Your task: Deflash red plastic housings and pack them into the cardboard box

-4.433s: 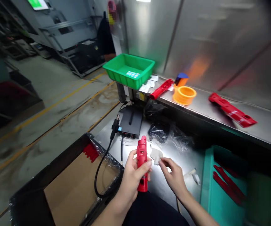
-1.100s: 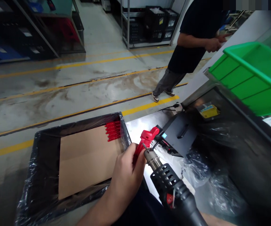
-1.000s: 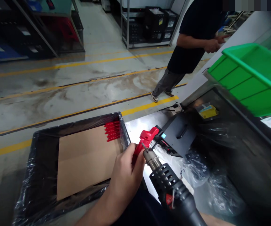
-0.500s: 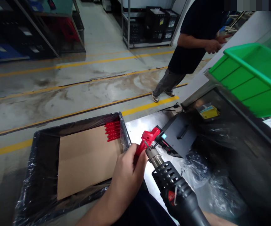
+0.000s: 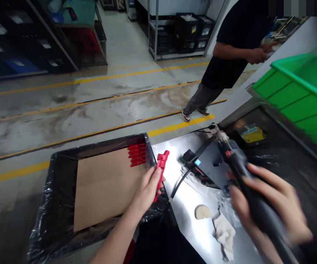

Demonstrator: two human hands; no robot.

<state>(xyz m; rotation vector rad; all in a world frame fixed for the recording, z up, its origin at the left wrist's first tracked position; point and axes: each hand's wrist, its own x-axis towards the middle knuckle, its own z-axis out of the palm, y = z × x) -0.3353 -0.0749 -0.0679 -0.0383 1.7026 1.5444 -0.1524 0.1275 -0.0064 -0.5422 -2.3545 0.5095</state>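
Note:
My left hand point(image 5: 146, 189) is closed on a long red plastic part point(image 5: 160, 169), holding it upright over the right rim of a black plastic-lined crate point(image 5: 56, 190). My right hand point(image 5: 265, 203), blurred by motion, grips the black handle of a heat gun point(image 5: 237, 163) whose metal nozzle points up and away toward a black control box point(image 5: 210, 164). Inside the crate a brown cardboard sheet point(image 5: 106, 187) lies flat, with several red parts point(image 5: 137, 154) stacked at its far right corner.
A steel table point(image 5: 184, 211) carries a crumpled white cloth point(image 5: 226, 234) and a round pale pad point(image 5: 201, 212). A green bin point(image 5: 301, 97) stands on a raised shelf at right. Another person point(image 5: 230, 55) in dark clothes stands beyond the table. Yellow floor lines cross the aisle.
The heat gun has swung away from the red part to the right, over the control box. My left hand has carried the red part left toward the crate.

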